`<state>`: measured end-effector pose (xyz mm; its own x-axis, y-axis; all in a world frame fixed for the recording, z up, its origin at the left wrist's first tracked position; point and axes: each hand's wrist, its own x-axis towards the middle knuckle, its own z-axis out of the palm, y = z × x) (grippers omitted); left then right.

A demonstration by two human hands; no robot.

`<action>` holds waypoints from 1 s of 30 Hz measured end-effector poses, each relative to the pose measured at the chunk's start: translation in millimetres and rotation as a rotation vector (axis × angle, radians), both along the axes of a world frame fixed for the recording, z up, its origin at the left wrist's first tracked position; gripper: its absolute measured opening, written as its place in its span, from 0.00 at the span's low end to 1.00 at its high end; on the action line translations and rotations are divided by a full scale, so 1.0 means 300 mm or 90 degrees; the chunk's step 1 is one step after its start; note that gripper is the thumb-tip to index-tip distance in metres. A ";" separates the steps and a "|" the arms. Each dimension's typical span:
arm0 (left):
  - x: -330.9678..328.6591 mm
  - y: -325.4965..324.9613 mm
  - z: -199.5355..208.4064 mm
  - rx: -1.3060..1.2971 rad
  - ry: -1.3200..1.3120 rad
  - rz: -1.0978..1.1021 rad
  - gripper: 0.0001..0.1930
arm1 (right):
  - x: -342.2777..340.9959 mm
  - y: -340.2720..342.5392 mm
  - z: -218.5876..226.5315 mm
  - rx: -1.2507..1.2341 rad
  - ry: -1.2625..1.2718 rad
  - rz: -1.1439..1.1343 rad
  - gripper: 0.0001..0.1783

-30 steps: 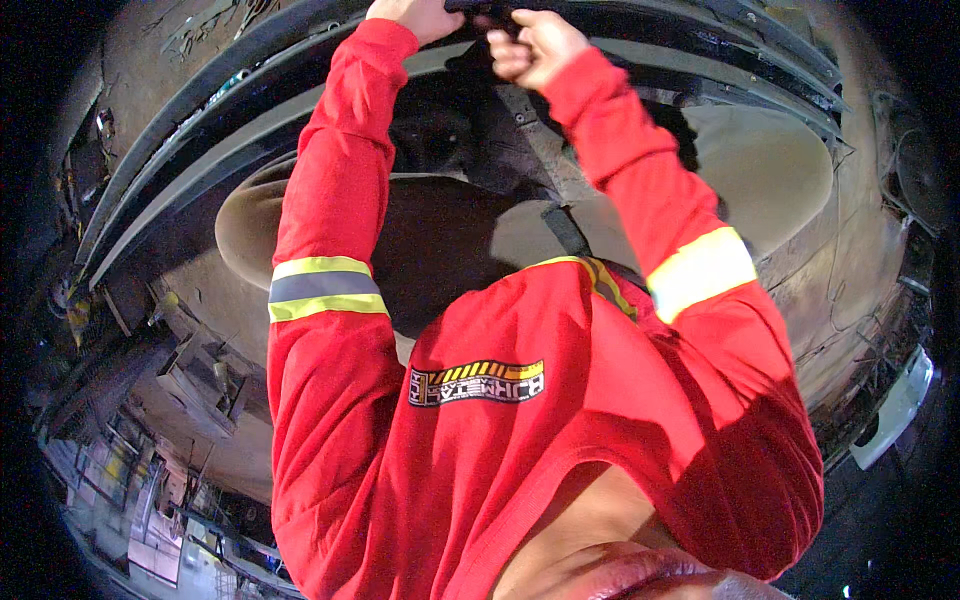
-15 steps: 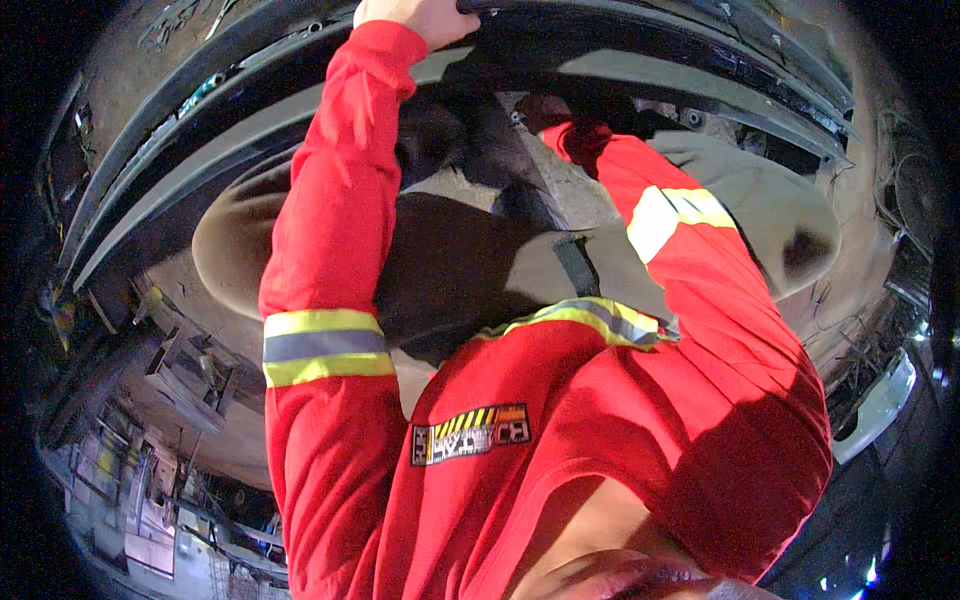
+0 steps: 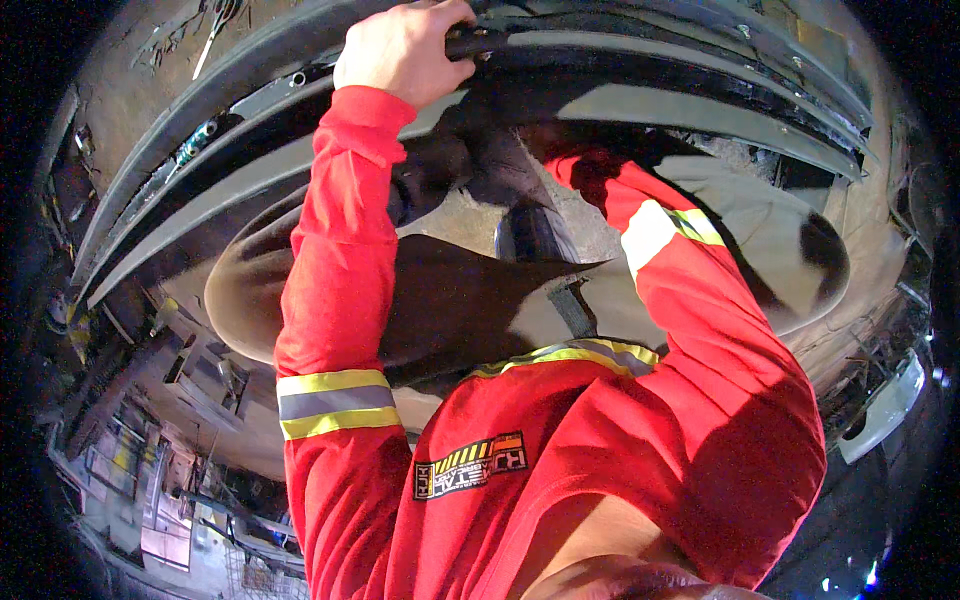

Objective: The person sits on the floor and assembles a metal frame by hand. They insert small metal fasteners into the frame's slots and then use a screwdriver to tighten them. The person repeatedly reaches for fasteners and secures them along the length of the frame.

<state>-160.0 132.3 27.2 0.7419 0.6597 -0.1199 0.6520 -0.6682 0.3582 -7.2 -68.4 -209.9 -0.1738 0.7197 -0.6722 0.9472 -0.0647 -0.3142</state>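
My left hand [image 3: 405, 55] is closed around a dark bar [image 3: 480, 43], thumb below and fingers above, at the top of the view. Just beneath it runs a long curved metal beam [image 3: 640, 105]. My right hand [image 3: 540, 142] reaches in under that beam, close to its lower edge. Deep shadow covers this hand, so neither its fingers nor anything in them can be made out. Both arms wear red sleeves with reflective bands. My bent legs in brown trousers [image 3: 640, 300] lie below the beams.
More long metal beams [image 3: 250, 70] stretch across the top, bending toward both sides. A small teal-coloured part [image 3: 195, 140] sits between beams at the left. At the right edge is a white curved panel [image 3: 885, 405]. Racks and frames [image 3: 150, 480] stand at the lower left.
The scene has shifted downward in the view, bringing my whole left hand into sight, still on the bar. My right hand stays under the beam, now darker in shadow.
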 end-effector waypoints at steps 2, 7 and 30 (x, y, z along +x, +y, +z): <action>-0.016 0.010 -0.036 -0.002 -0.027 0.001 0.19 | -0.001 0.005 0.024 0.005 -0.004 0.037 0.10; 0.000 0.029 -0.008 -0.093 -0.029 0.023 0.21 | 0.040 -0.012 0.257 -0.009 0.010 0.198 0.08; -0.015 0.007 -0.016 0.011 0.001 0.007 0.20 | 0.635 0.037 0.635 0.555 -0.013 -0.654 0.08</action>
